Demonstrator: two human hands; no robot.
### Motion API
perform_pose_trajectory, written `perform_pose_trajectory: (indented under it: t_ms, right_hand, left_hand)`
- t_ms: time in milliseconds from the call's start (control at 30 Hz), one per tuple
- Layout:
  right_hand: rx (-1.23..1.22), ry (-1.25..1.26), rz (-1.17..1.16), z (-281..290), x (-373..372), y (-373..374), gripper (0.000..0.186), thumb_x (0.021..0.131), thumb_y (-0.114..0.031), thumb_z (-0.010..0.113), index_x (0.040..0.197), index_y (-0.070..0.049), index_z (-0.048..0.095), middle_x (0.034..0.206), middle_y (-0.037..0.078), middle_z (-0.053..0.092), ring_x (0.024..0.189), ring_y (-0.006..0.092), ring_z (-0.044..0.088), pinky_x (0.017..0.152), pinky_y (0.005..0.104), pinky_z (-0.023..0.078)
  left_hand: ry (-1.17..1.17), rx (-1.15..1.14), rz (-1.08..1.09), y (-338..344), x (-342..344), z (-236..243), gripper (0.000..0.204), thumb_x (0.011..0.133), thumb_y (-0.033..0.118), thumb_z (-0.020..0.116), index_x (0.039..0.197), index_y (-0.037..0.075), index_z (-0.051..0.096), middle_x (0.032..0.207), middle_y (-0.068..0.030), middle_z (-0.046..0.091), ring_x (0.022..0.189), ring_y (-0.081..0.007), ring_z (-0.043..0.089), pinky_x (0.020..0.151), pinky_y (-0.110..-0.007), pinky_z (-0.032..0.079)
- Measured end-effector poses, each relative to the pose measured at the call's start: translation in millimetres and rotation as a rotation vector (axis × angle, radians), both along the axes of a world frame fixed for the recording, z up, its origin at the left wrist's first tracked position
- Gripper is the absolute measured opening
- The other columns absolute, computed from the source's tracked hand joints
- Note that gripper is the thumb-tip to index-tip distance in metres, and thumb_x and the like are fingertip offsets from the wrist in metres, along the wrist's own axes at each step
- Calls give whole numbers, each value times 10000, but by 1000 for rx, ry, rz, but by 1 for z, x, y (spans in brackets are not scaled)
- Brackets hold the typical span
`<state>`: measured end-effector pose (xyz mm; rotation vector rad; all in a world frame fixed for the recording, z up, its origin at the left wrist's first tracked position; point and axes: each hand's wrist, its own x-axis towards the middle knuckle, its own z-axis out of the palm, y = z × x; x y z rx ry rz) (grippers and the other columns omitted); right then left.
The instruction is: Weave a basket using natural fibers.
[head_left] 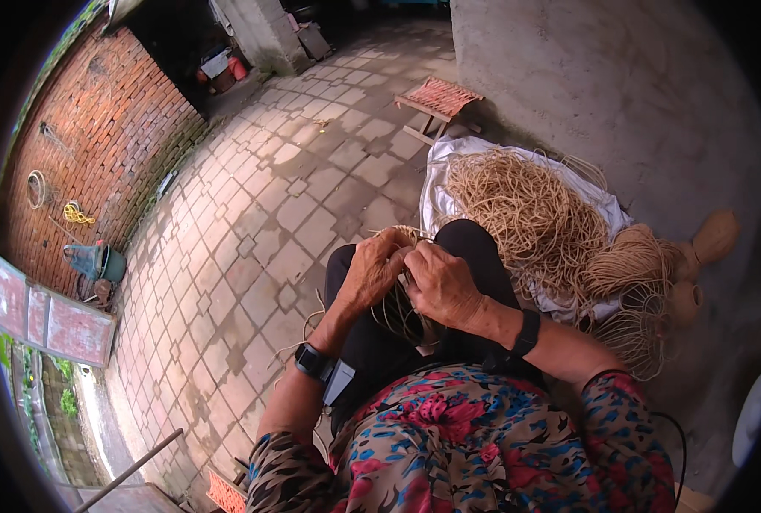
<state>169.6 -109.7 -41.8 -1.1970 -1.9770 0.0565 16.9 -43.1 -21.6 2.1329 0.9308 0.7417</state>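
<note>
Tan cord point(395, 315) — pinched in the curled-in fingers of left hand point(370, 270) and right hand point(445, 284) — dangles between the dark-trousered knees point(476, 250).

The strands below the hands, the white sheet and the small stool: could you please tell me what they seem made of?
Strands: probably plant fibre or twisted paper, matte, from their dull tan look.
White sheet: plastic or cloth; its creases and slight sheen leave that open.
Stool: apparently wooden, given its brown bar-like frame; the reddish ribbed seat is harder to tell.
</note>
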Motion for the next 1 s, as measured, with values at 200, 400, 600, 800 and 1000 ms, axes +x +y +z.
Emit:
perform_pose_trajectory:
  t_ms: [200,400,600,800,1000]
  right_hand:
    - [-412,321,-45,-7,10,-3,211,798,-68,608,980,-39,504,786,167,638,755,381,645,670,444,515]
    - [-681,365,142,16,42,-12,139,868,-140,592,853,-3,608,758,169,661,723,299,682,642,382,512]
    - [-419,435,-15,2,50,19,148,842,-134,632,804,5,604,617,116,606,567,210,618,559,335,477]
    - [-432,322,-54,-3,34,32,116,841,-96,657,845,2,595,658,90,617,591,190,608,582,325,492]
    - [-256,412,-9,13,39,38,176,830,-41,621,1005,-28,605,894,117,607,833,227,632,717,337,504]
  left_hand:
    - [-56,-63,40,-5,2,-1,197,871,141,560,980,-22,574,772,-161,660,727,-262,665,686,-358,504]
    - [-100,-9,-83,0,-7,-4,274,805,123,622,1039,2,547,694,-111,633,659,-170,626,642,-306,487]
    - [86,113,89,-11,3,-6,328,764,140,665,1051,44,539,705,-75,624,709,-197,608,755,-353,453]
    - [-2,213,240,-12,7,-21,323,762,111,659,1051,59,525,778,-61,633,806,-140,605,730,-307,483]
    - [-389,-321,187,-19,0,-11,382,786,83,585,1148,58,465,898,-67,626,888,-159,617,764,-300,522]
